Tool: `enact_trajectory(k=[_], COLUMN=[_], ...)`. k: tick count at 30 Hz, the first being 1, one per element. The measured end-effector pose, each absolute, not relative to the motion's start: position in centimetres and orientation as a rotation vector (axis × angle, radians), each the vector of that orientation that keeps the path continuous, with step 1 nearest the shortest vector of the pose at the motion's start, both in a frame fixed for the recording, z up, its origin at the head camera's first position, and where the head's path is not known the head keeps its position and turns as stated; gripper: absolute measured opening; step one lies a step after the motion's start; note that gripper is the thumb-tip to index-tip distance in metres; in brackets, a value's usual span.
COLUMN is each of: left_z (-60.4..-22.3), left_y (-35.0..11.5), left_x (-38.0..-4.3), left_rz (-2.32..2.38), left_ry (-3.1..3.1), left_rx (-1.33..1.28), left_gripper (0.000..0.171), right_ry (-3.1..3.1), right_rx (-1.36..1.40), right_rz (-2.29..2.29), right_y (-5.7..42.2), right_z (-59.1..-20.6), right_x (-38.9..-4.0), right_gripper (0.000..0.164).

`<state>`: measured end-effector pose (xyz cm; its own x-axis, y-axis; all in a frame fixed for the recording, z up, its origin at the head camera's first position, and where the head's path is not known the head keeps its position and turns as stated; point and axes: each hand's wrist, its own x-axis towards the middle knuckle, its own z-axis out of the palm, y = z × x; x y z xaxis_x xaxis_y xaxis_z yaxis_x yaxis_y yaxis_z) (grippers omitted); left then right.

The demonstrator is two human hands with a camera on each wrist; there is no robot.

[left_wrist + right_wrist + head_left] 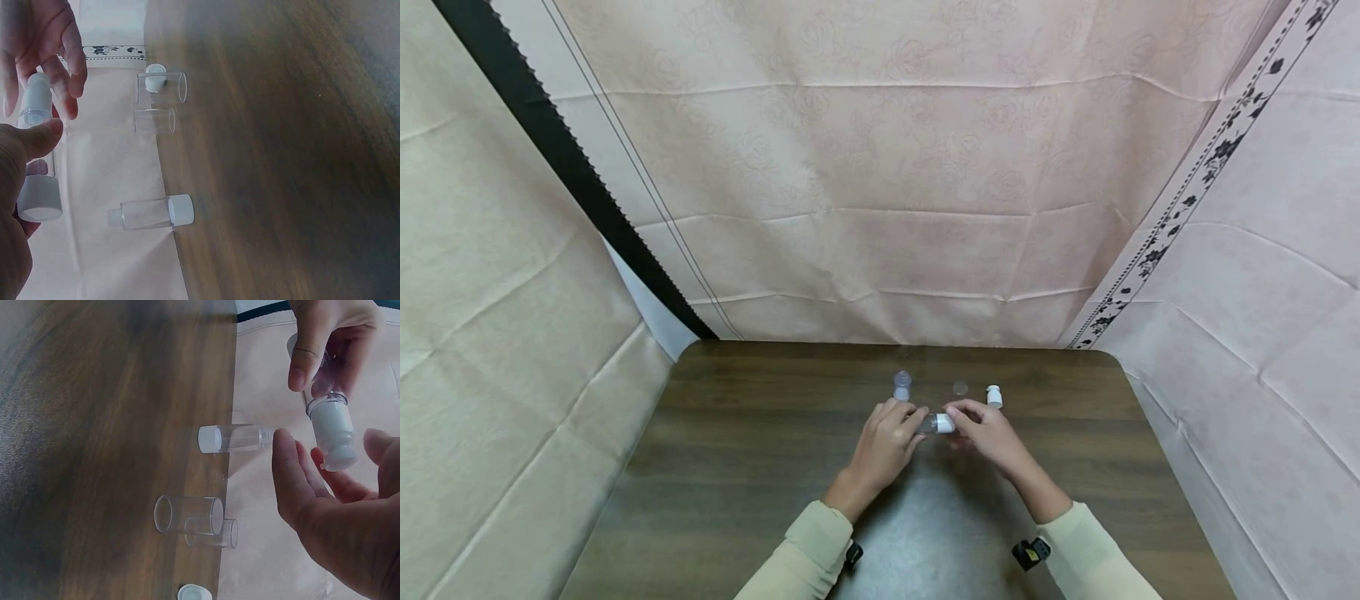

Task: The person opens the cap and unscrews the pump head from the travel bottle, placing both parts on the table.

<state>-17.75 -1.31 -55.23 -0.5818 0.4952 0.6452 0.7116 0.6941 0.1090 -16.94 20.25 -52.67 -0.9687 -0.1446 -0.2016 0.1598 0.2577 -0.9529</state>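
My left hand grips a clear pump bottle by its see-through body, with the thumb along its side. The bottle has a white base and a white pump collar, and it is tilted with the pump end toward my right hand. In the right wrist view the right fingers are spread loosely around the white pump head, with a gap on the thumb side. Beyond the left hand, a second clear bottle with a white base stands on the table, its narrow neck bare.
Two clear cylindrical covers stand near each other on the wooden table. A small white pump top stands beyond the right hand. Pale cloth hangs behind the table's far edge and along both sides.
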Motion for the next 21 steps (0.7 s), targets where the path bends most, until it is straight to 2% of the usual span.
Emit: enact_trajectory(k=[12, 21], left_z=[-55.19, -55.33], left_y=[-1.18, -1.16], left_x=[-17.6, -17.63], left_rz=[-0.517, -0.531], left_ry=[-2.318, -2.324], left_rx=[-0.917, -0.913], left_gripper=[0.035, 0.032], right_ry=[2.154, 2.174], right_rx=[-0.052, 0.002], right_rz=[-1.789, -1.825], right_y=[20.52, 20.52], right_z=[-52.69, -52.59], right_x=[-17.0, -16.96], right_gripper=[0.039, 0.027])
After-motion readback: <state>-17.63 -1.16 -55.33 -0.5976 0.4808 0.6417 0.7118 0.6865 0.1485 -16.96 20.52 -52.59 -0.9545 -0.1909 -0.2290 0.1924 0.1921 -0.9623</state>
